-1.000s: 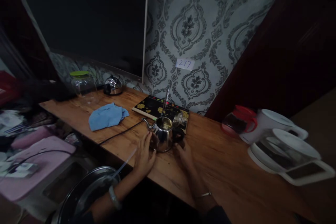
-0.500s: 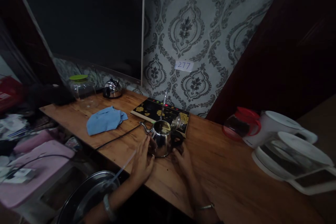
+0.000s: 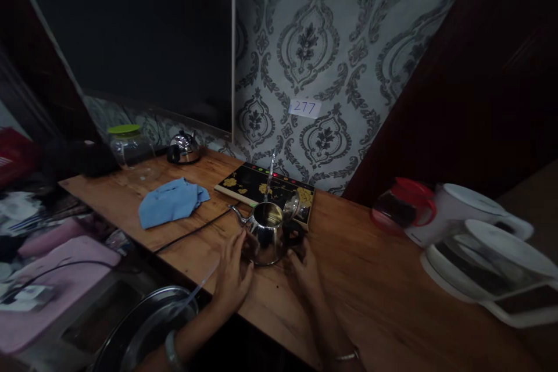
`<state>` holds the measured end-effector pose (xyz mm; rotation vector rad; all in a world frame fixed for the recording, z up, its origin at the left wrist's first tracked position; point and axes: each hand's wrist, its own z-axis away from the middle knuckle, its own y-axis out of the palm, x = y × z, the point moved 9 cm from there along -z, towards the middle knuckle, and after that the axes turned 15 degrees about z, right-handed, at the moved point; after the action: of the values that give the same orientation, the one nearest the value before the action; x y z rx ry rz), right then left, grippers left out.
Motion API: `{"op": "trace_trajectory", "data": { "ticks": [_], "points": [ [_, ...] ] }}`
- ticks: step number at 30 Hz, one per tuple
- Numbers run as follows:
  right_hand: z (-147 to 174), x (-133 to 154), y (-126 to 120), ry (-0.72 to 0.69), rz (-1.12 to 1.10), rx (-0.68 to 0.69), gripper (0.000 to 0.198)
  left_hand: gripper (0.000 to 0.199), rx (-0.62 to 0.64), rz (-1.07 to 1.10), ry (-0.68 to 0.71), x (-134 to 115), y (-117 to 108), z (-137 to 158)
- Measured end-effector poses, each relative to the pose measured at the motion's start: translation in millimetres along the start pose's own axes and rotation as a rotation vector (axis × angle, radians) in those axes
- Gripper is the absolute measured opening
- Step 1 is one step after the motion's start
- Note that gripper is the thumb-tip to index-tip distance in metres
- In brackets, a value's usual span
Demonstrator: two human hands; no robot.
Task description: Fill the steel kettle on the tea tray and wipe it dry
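Observation:
A shiny metal teapot (image 3: 267,238) with a thin curved spout and black handle stands lidless on the wooden table, in front of a black cooktop (image 3: 244,180) with gold flowers. My left hand (image 3: 233,273) is beside its left side, below the spout, fingers stretched and thumb apart. On the other side, my right hand (image 3: 307,273) lies by the base under the black handle, thumb and fingers apart. Whether either hand presses on the metal I cannot tell. Behind the teapot rise a slim upright metal tap (image 3: 271,173) and a shiny round piece (image 3: 292,204).
A blue cloth (image 3: 172,202) and a black cord lie left. Farther back are a small metal kettle (image 3: 183,148) and a glass jar (image 3: 131,148) with green lid. Red-lidded (image 3: 403,203) and white jugs (image 3: 488,261) stand right. A basin (image 3: 143,325) with a clear tube is below the front edge.
The view has shifted slightly. Both hands remain on either side of the teapot in nearly the same pose, and the teapot shows no clear movement on the table.

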<state>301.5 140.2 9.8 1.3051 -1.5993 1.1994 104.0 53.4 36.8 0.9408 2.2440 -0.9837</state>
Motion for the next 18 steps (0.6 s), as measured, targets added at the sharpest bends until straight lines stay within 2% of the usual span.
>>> {"op": "trace_trajectory", "data": {
  "ticks": [5,9,14,18],
  "points": [
    [-0.4,-0.3,2.7,0.013,-0.014,0.038,0.048,0.067,-0.022,-0.022,0.045,-8.5,-4.0,0.5],
    [0.5,0.1,-1.0,0.017,-0.048,-0.026,0.05,0.07,-0.048,-0.101,0.084,-16.3,-8.1,0.9],
    [-0.3,-6.4,-2.0,0.04,-0.056,-0.044,0.053,0.075,0.033,-0.105,0.094,-14.5,0.3,-0.7],
    [-0.8,-5.2,-2.1,0.02,-0.054,-0.036,0.05,0.076,0.029,-0.089,0.082,-10.6,1.0,-0.6]
  ]
}}
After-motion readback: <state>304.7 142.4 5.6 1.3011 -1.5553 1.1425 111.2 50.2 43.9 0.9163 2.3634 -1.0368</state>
